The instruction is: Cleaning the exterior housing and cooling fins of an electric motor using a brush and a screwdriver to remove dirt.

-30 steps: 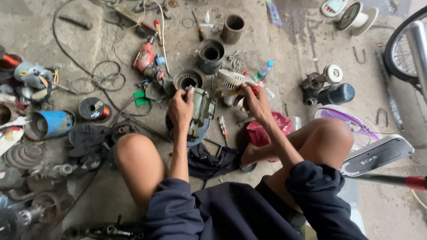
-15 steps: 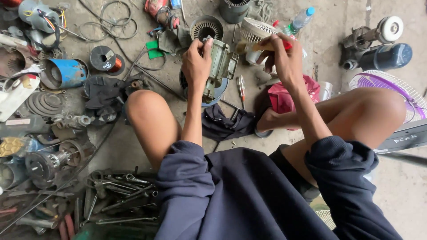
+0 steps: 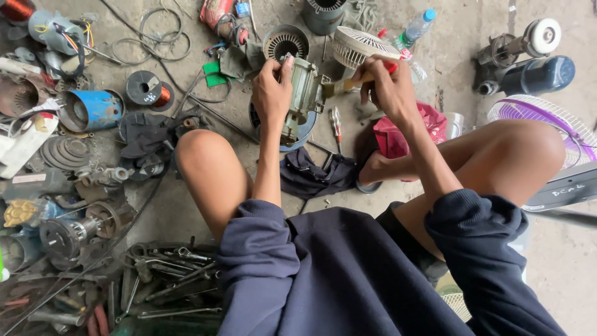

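I squat on a concrete floor with a grey-green electric motor (image 3: 303, 93) standing between my knees. My left hand (image 3: 272, 92) grips the motor's left side and top edge. My right hand (image 3: 388, 87) is closed around a tool with a red and wooden handle (image 3: 360, 78), whose tip touches the motor's right side. A screwdriver (image 3: 336, 124) lies on the floor just right of the motor. A dark cloth (image 3: 317, 175) lies in front of it.
A white fan guard (image 3: 359, 46), a plastic bottle (image 3: 416, 26), a finned motor housing (image 3: 285, 42) and a red bag (image 3: 407, 134) surround the motor. A blue cylinder (image 3: 93, 109), a copper wire spool (image 3: 149, 90), wrenches (image 3: 168, 280) and motor parts crowd the left. A purple fan grille (image 3: 547, 124) sits at right.
The view has dropped and drawn closer, so my knees and sleeves fill more of the frame. Both hands stay on the motor and the tool, with the tool still against the motor's side.
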